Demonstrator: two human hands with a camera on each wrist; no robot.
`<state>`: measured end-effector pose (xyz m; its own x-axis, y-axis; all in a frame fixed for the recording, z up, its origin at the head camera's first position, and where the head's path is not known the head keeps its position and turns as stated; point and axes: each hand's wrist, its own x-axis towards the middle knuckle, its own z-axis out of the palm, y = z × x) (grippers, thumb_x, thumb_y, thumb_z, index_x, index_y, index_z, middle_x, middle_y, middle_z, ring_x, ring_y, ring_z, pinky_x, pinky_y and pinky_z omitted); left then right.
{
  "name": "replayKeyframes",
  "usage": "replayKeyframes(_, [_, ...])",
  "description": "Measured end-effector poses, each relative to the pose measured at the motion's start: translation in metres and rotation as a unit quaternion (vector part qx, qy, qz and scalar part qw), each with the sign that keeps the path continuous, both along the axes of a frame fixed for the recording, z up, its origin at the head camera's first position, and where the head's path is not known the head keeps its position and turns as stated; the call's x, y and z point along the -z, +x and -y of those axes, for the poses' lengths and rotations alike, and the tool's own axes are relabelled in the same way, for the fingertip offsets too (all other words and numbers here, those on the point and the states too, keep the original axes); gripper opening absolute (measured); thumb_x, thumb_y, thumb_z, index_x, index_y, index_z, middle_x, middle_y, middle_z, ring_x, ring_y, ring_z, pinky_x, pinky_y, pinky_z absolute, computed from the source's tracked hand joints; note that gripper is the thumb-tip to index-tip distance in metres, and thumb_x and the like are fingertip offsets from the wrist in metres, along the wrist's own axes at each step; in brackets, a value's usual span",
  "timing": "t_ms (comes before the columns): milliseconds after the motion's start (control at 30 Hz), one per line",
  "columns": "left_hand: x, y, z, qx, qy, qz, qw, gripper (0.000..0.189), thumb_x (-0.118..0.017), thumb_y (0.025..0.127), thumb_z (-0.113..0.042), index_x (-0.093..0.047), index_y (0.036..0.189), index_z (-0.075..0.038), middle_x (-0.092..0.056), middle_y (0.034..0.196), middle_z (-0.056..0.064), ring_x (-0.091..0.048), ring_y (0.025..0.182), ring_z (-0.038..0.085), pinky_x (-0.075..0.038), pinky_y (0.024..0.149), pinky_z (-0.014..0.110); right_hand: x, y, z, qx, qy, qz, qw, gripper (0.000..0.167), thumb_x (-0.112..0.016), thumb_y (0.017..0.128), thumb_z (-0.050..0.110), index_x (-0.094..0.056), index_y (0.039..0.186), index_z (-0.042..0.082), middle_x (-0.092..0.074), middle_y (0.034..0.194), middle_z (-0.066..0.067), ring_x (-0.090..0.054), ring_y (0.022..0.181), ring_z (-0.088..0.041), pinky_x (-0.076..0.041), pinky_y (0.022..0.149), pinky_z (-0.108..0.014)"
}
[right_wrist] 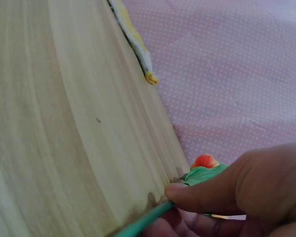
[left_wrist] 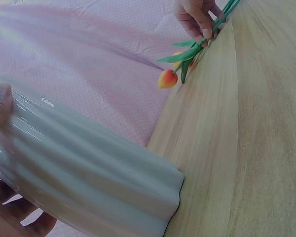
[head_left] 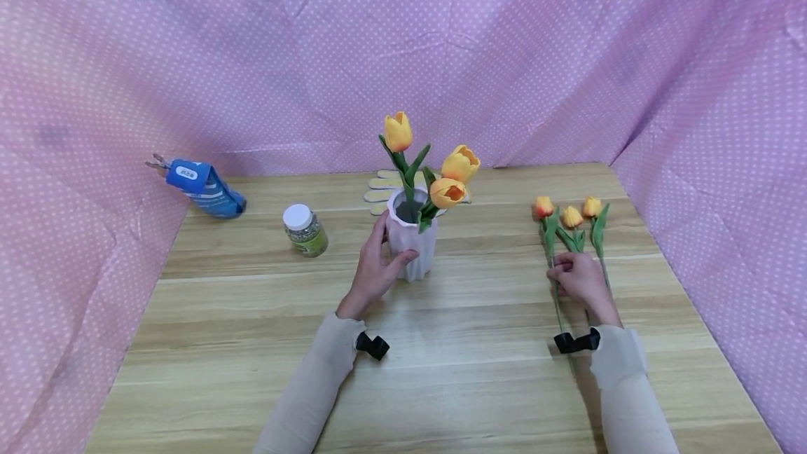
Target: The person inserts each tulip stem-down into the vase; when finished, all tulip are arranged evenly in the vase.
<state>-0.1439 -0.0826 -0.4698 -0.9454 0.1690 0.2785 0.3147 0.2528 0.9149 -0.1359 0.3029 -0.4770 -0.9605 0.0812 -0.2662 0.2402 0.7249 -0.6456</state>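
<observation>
My left hand (head_left: 370, 275) holds a white ribbed vase (head_left: 414, 249) around its side, thumb across the front. Three yellow-orange tulips (head_left: 447, 193) stand in the vase, leaning different ways. Over to the right, my right hand (head_left: 583, 281) pinches the green stem of the leftmost of three loose tulips (head_left: 550, 233); in the right wrist view the thumb lies against that stem (right_wrist: 147, 220). Beside it lie the middle tulip (head_left: 572, 218), its stem partly hidden by the hand, and the right tulip (head_left: 597, 228). The left wrist view shows the vase's base at the tabletop.
Behind the vase lies a yellow-and-white glove (head_left: 380, 195). A white-lidded jar (head_left: 306, 231) stands to the left, and a blue pouch (head_left: 211, 191) stands near the far left corner of the wooden table (head_left: 479, 370). Pink dotted cloth (head_left: 504, 54) hangs around the table.
</observation>
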Motion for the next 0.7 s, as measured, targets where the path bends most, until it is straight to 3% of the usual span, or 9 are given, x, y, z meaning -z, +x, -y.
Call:
replayKeyframes(333, [0.0002, 0.0000, 0.0005, 0.000, 0.001, 0.008, 1.0000, 0.087, -0.071, 0.091, -0.045, -0.025, 0.158, -0.014, -0.048, 0.151, 0.013, -0.053, 0.134, 0.034, -0.044, 0.111, 0.057, 0.0011, 0.0021, 0.0001, 0.024, -0.128, 0.043, 0.9905, 0.042, -0.060, 0.097, 0.005, -0.050, 0.132, -0.017, -0.066, 0.112, -0.022, -0.062, 0.077, 0.003, -0.062, 0.067, -0.026])
replayKeyframes(567, [0.0015, -0.0006, 0.0008, 0.002, 0.004, 0.004, 1.0000, 0.085, -0.072, 0.091, -0.040, -0.026, 0.157, -0.013, -0.049, 0.150, 0.014, -0.053, 0.133, 0.035, -0.044, 0.111, 0.057, 0.0049, 0.0014, 0.0004, 0.040, -0.215, 0.056, 0.9741, 0.049, -0.057, 0.099, 0.002, -0.038, 0.139, -0.019, -0.062, 0.091, 0.012, -0.062, 0.077, 0.004, -0.062, 0.068, -0.023])
replayKeyframes(700, [0.0005, -0.0001, 0.0005, 0.001, 0.004, 0.001, 1.0000, 0.085, -0.072, 0.092, -0.040, -0.026, 0.157, -0.012, -0.049, 0.150, 0.014, -0.054, 0.133, 0.035, -0.044, 0.111, 0.058, 0.0078, 0.0011, 0.0001, 0.046, -0.256, 0.061, 0.9637, 0.052, -0.056, 0.099, 0.000, -0.033, 0.141, -0.020, -0.060, 0.089, 0.016, -0.063, 0.078, 0.004, -0.061, 0.069, -0.022])
